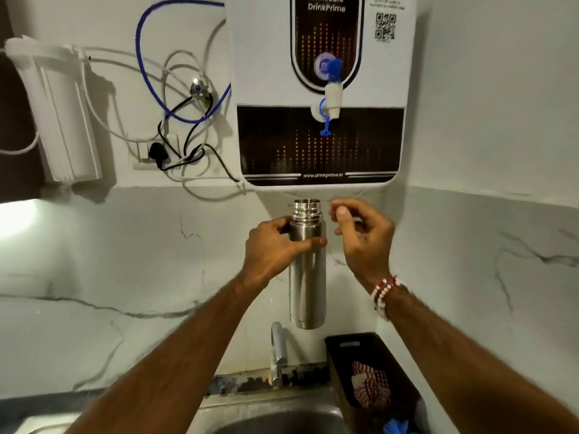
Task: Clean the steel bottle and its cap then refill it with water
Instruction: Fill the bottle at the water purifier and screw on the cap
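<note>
Right now our left hand [275, 245] is wrapped round the upper body of the bottle [307, 286], thumb across the front and fingers behind, just under the threaded neck. Our right hand [363, 236] hovers just beside the neck at the bottle's 3 o'clock. Its fingers are loosely curled and pinch nothing we can make out, and it does not touch the steel. The bottle hangs in the air, upright, its long axis running from 6 to 12 o'clock. Its open mouth [307, 202] is on top, and we see no cap anywhere in view.

Outward from there, the mouth sits just under the bottom edge of the purifier [269, 57]. The tap [332, 95], with its blue lever, lies well above, between 12 and 1 o'clock from the mouth. We judge that the next move turns on this relation: the mouth must rise and drift slightly toward 1 o'clock to stand under the spout, with the axis kept vertical. The left hand carries the bottle, so the right hand, free and on the tap's side, looks the one to work the lever.

Down at 6 o'clock are the faucet [277, 352] and the sink [275, 421], with a dark basket [338, 349] at 5 o'clock. We judge the refill is about to begin, though we cannot tell whether the bottle is wet or dry.
</note>
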